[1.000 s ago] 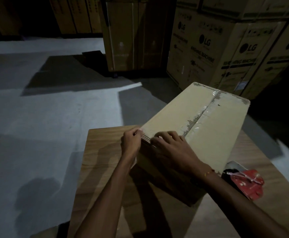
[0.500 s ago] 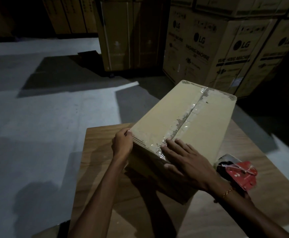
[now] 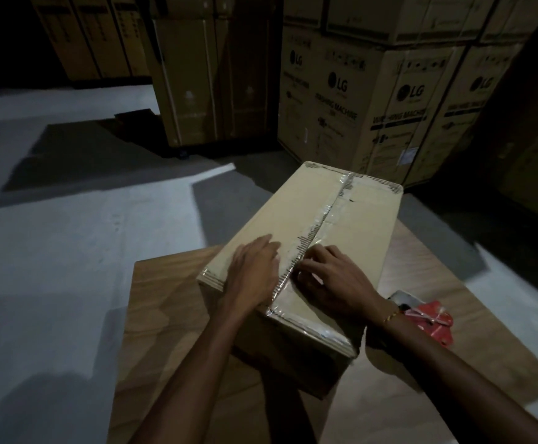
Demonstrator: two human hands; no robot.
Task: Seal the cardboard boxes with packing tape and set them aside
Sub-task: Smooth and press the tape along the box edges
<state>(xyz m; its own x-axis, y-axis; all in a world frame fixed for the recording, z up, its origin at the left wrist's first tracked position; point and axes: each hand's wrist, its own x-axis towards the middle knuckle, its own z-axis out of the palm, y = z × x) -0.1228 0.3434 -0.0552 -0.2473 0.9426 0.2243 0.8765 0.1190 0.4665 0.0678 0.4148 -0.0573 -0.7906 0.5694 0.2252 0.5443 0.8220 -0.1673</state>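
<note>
On the wooden table (image 3: 165, 315) stands the cardboard box (image 3: 357, 238), and we judge the taping nearly done: our left hand (image 3: 251, 277) and right hand (image 3: 335, 280) lie flat with straight fingers on its top, either side of the tape (image 3: 322, 216), pressing it down. Next we should take both sides and lift the box away. Its seam looks shiny, slightly wrinkled.

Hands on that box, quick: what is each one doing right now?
Left hand: open, fingers flat on the top of the cardboard box, beside the tape seam.
Right hand: open, fingers pressing on the box top at the seam.
</note>
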